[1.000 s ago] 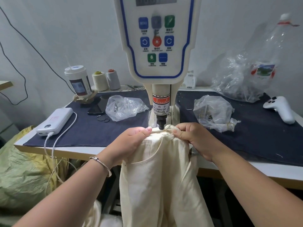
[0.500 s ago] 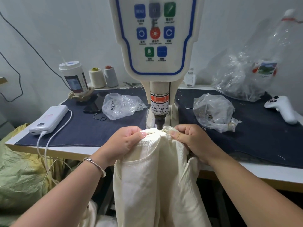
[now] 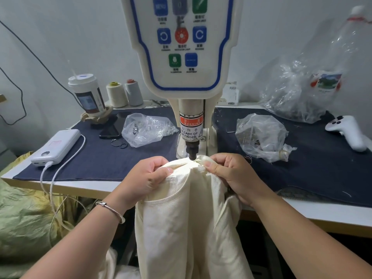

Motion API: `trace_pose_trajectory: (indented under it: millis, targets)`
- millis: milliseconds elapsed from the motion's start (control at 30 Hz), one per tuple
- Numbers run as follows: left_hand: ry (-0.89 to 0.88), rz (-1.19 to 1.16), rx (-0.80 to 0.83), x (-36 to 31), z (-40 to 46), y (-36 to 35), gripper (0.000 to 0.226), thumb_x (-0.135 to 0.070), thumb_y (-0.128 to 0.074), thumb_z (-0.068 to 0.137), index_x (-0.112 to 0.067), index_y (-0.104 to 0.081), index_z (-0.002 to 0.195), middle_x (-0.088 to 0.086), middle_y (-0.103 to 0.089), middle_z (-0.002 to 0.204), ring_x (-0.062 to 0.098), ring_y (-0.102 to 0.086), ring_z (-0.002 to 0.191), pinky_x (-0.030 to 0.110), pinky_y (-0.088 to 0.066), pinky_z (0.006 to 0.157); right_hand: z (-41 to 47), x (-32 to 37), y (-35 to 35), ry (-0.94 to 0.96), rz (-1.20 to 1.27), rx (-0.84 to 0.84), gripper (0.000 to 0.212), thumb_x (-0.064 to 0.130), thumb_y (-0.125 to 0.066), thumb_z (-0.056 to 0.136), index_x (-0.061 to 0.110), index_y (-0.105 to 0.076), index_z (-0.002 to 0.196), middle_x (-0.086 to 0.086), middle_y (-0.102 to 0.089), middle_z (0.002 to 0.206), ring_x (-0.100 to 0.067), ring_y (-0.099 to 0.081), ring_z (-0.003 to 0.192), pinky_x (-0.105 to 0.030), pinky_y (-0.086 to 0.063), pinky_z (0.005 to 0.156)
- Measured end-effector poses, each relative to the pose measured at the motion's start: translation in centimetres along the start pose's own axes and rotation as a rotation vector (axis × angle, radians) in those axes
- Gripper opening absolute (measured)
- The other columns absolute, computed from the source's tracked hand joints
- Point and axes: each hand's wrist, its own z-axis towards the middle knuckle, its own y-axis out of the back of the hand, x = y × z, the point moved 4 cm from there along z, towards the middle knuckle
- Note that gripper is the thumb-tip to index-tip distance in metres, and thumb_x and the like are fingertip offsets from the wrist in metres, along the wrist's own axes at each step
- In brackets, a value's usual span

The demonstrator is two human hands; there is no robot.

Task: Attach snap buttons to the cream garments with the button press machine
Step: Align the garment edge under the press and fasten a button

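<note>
The cream garment [image 3: 187, 222] hangs over the table's front edge, its top hem lying under the black punch tip [image 3: 192, 153] of the button press machine [image 3: 185, 57]. My left hand [image 3: 148, 178] grips the hem just left of the punch, fingers curled into the fabric. My right hand [image 3: 229, 172] pinches the hem just right of the punch, thumb on top. The cloth is stretched between both hands and a light spot falls on it under the tip. The lower die is hidden by the fabric.
On the dark blue mat [image 3: 104, 160] lie two clear bags of snap parts [image 3: 145, 131] [image 3: 261, 135], a power bank [image 3: 56, 147] with its cable, a phone [image 3: 110, 129], a cup [image 3: 87, 95], thread cones [image 3: 122, 93] and a white controller [image 3: 348, 131]. A yellow-green sack [image 3: 22, 216] sits at lower left.
The view has drawn closer to the machine and tilted down a little. Both hands keep their hold on the hem under the punch, shifting only slightly.
</note>
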Motion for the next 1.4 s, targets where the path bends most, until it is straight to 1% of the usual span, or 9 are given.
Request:
trace_pose_trajectory:
  millis: [233,367,467,567,667,800,900,1133,1400]
  targets:
    - [0.024,0.021,0.003,-0.1,-0.2,-0.4,0.024,-0.036,-0.061,0.078,-0.013,-0.067,0.081,-0.003,-0.058,0.068,0.009,-0.051,0.06,0.022,-0.04,0.057,0.0,-0.8,-0.1,0.007,0.027,-0.017,0.019,0.019,-0.066,0.091,0.002,-0.073,0.088,-0.034,-0.065,0.089,-0.027,-0.058,0.074,-0.035,-0.048,0.074]
    - [0.023,0.019,0.011,0.1,0.1,-0.5,0.015,-0.027,-0.066,0.087,-0.016,-0.065,0.077,-0.007,-0.055,0.063,0.006,-0.048,0.054,0.019,-0.038,0.053,0.3,-1.0,-0.2,-0.019,0.071,-0.016,0.018,0.019,-0.067,0.09,0.003,-0.073,0.088,-0.038,-0.063,0.091,-0.029,-0.059,0.075,-0.032,-0.05,0.074]
    - [0.013,0.025,0.012,0.1,0.2,-0.5,0.015,-0.029,-0.066,0.082,-0.016,-0.065,0.074,-0.008,-0.054,0.06,0.005,-0.047,0.052,0.017,-0.038,0.051,0.2,-1.1,-0.2,-0.024,0.1,-0.009,0.017,0.018,-0.067,0.09,0.003,-0.074,0.088,-0.034,-0.066,0.091,-0.028,-0.062,0.076,-0.03,-0.051,0.073]
    - [0.007,0.036,0.019,0.3,0.3,-0.5,0.016,-0.022,-0.066,0.09,-0.017,-0.064,0.075,-0.012,-0.053,0.059,0.003,-0.046,0.051,0.016,-0.037,0.051,0.2,-1.1,-0.2,-0.034,0.127,0.0,0.019,0.02,-0.068,0.087,0.003,-0.074,0.086,-0.031,-0.068,0.089,-0.027,-0.064,0.075,-0.028,-0.053,0.071]
    - [0.012,0.018,0.017,0.4,0.3,-0.5,0.016,-0.032,-0.062,0.078,-0.016,-0.065,0.077,-0.012,-0.054,0.059,0.002,-0.047,0.052,0.014,-0.038,0.051,0.2,-1.1,-0.2,-0.043,0.155,-0.004,0.016,0.019,-0.069,0.085,0.004,-0.074,0.083,-0.025,-0.07,0.081,-0.023,-0.064,0.07,-0.026,-0.053,0.066]
    - [-0.002,0.0,0.023,0.6,0.3,-0.5,0.013,-0.032,-0.061,0.076,-0.019,-0.062,0.076,-0.011,-0.052,0.059,0.004,-0.045,0.052,0.015,-0.037,0.05,0.1,-1.2,-0.2,-0.061,0.212,-0.035,0.012,0.011,-0.069,0.086,0.004,-0.074,0.078,-0.014,-0.069,0.07,-0.018,-0.063,0.061,-0.025,-0.051,0.058]
    - [-0.007,-0.018,0.026,0.8,0.6,-0.5,0.011,-0.03,-0.062,0.076,-0.02,-0.058,0.077,-0.01,-0.049,0.058,0.005,-0.041,0.052,0.019,-0.034,0.051,0.0,-1.1,-0.2,-0.069,0.226,-0.054,0.012,0.01,-0.07,0.085,0.0,-0.073,0.079,-0.014,-0.069,0.069,-0.019,-0.062,0.06,-0.026,-0.051,0.058]
    - [0.0,-0.03,0.03,1.0,0.7,-0.4,0.012,-0.031,-0.063,0.075,-0.02,-0.059,0.078,-0.006,-0.05,0.06,0.009,-0.043,0.054,0.025,-0.035,0.055,0.0,-0.8,-0.3,-0.071,0.239,-0.07,0.012,0.012,-0.071,0.082,0.007,-0.073,0.071,-0.012,-0.066,0.064,-0.018,-0.059,0.057,-0.026,-0.049,0.057]
    - [-0.018,0.007,0.009,0.9,0.4,-0.4,0.011,-0.028,-0.061,0.073,-0.018,-0.057,0.077,-0.009,-0.049,0.057,0.009,-0.041,0.054,0.025,-0.033,0.054,-0.3,-0.5,-0.4,-0.065,0.238,-0.032,0.017,0.006,-0.068,0.084,0.011,-0.073,0.068,-0.009,-0.066,0.062,-0.016,-0.06,0.054,-0.026,-0.05,0.053]
